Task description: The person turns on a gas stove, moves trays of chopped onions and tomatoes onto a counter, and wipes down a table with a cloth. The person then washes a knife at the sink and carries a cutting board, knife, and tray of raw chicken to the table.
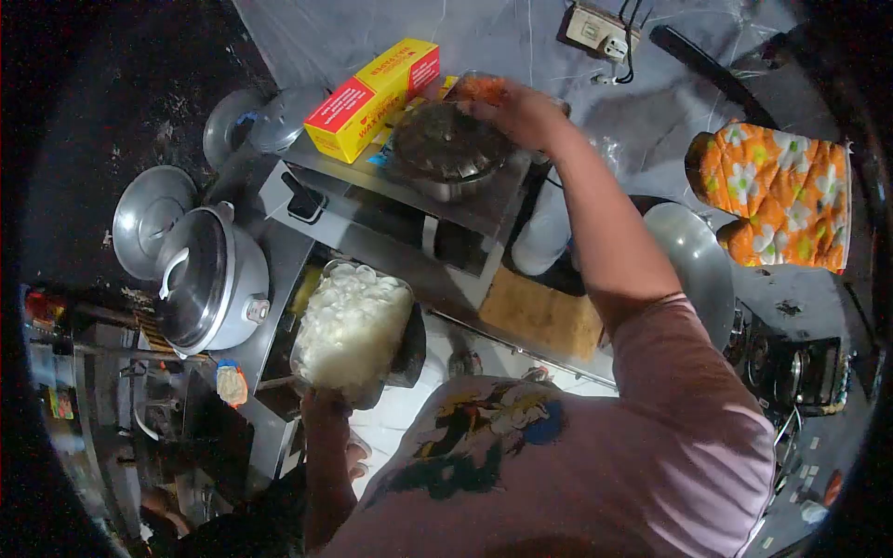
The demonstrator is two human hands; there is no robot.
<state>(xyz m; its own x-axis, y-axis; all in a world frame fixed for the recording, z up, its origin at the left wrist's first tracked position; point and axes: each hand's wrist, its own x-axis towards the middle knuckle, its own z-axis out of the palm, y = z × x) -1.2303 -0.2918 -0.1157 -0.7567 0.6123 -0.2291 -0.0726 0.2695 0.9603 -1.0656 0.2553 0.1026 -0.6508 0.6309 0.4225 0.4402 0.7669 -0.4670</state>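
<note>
Two bare hands work well apart in a kitchen, one low and near the body, the other stretched forward. The left hand (325, 405) is at the near end of a tray (406, 321) heaped with soft white food (349, 325). Its fingers are out of sight, so whether they grip or only prop the tray cannot be told. The tray lies close in front of the body, between a rice cooker (244, 293) and a wooden board (539, 312), a nearness that would let one arm steady it while the other reaches.

The right hand (528, 113) extends over the far part of the desk (352, 179), fingers bent down at a small tub with orange bits (482, 89) in it, perhaps shredded carrot; the view is too coarse to be sure. Whether those fingers pinch anything or are spread cannot be told. Just beside this hand is a pot (448, 191) with its dark, see-through lid (445, 139) on, which would keep its contents covered.

A yellow and red box of wax paper (372, 100) lies on the other side of the pot, its printed side up and easy to read. Off to the right, flowered mitts (777, 195) are set apart from the food, near a wide metal pan (693, 256), which would keep them clean and in reach.
</note>
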